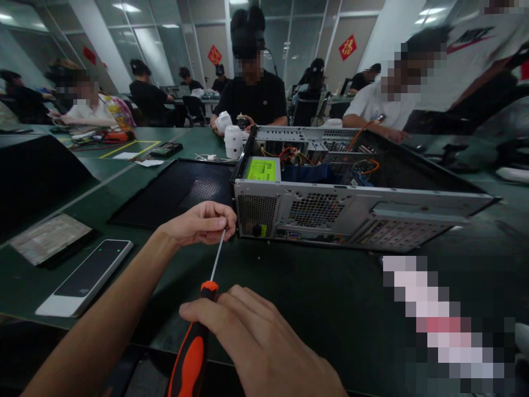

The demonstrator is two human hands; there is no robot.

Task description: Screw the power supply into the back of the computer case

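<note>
An open desktop computer case point(330, 212) lies on its side on the green table, its rear panel facing me. My right hand point(264, 342) grips the orange and black handle of a screwdriver point(194, 353). The thin metal shaft runs up and away toward the case's left rear corner. My left hand point(202, 221) pinches the shaft's tip just left of that corner, beside the power supply grille. Inside the case a power supply with a green label point(261, 169) and coloured wires show.
The case's black side panel point(173, 193) lies flat to the left. A white-edged device point(85, 275) and a plastic-wrapped flat item point(49, 237) sit near the table's left edge. Several people sit across the table. A blurred patch covers the lower right.
</note>
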